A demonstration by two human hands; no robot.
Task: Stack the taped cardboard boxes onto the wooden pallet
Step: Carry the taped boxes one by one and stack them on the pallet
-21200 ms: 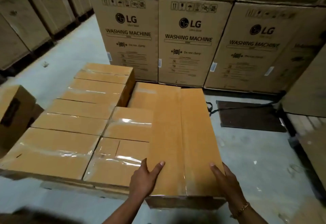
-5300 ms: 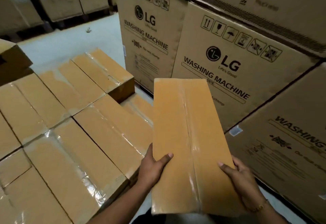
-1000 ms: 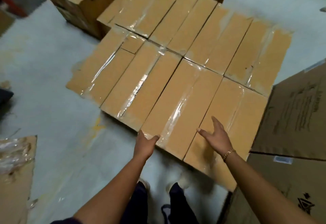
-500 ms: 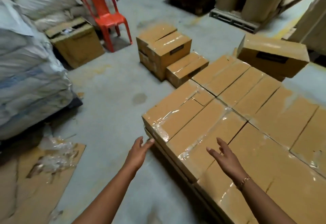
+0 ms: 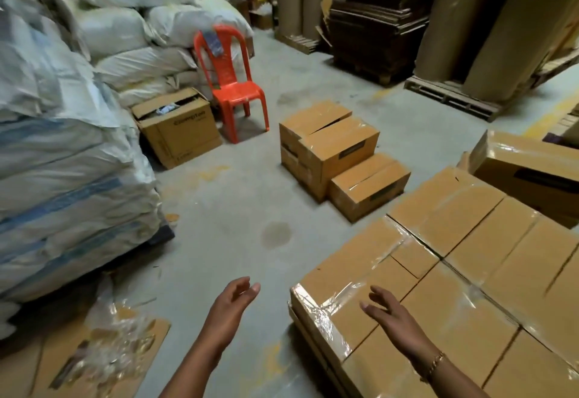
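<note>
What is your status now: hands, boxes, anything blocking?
Left hand open, empty, above floor. Right hand open, over stacked boxes. Loose boxes ahead on floor, untouched. Nothing blocking seen.

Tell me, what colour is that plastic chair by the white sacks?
The chair is bright orange-red, seen clearly in the head view.
</note>
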